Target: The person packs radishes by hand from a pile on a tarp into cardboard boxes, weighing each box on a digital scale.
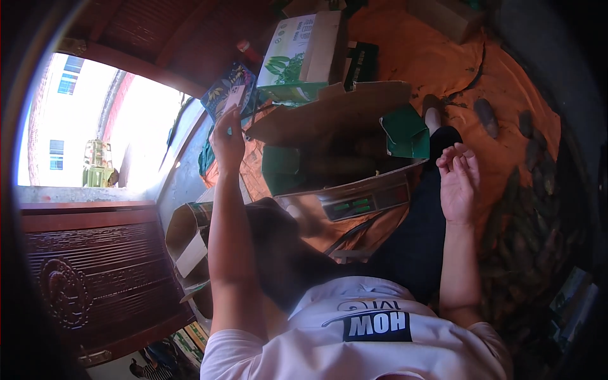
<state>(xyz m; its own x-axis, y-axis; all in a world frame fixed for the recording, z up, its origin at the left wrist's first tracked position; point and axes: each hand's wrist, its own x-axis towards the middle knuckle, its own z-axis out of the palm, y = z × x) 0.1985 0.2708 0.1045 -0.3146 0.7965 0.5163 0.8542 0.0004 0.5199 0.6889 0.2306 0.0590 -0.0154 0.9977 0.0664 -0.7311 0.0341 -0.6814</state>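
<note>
Two bare hands raised on either side of an open carton

Viewed from beside the seated person, an open carton (pixel 329 117) stands between the knees on an orange sheet (pixel 408 54), its brown rear flap raised and its green corner flaps (pixel 405 134) folded outward to left and right; the interior lies in shadow, and its contents cannot be told. The left hand (pixel 228 142) is lifted at the carton's left side, its fingers pointing away from the body; a pale rectangular piece (pixel 235 96) shows at the fingertips, against a blue patterned bag (pixel 218 88), and whether the fingers grasp it cannot be told. The right hand (pixel 459 187) is raised beyond the carton's right end, palm turned up, its fingers loosely curled and released, holding nothing visible. Dark trousers (pixel 411 234) flank the carton, and a pale printed shirt (pixel 304 342) fills the near part of the scene. Behind the carton stands a second, printed carton (pixel 285 54) bearing a picture of green vegetables. To the right, dark elongated objects (pixel 525 234) lie heaped, with a separate dark oblong piece (pixel 486 117) on the sheet nearby. To the left, a smaller brown carton (pixel 183 231) stands near a carved reddish-brown wooden panel (pixel 114 272), below a bright opening (pixel 126 145)
</note>
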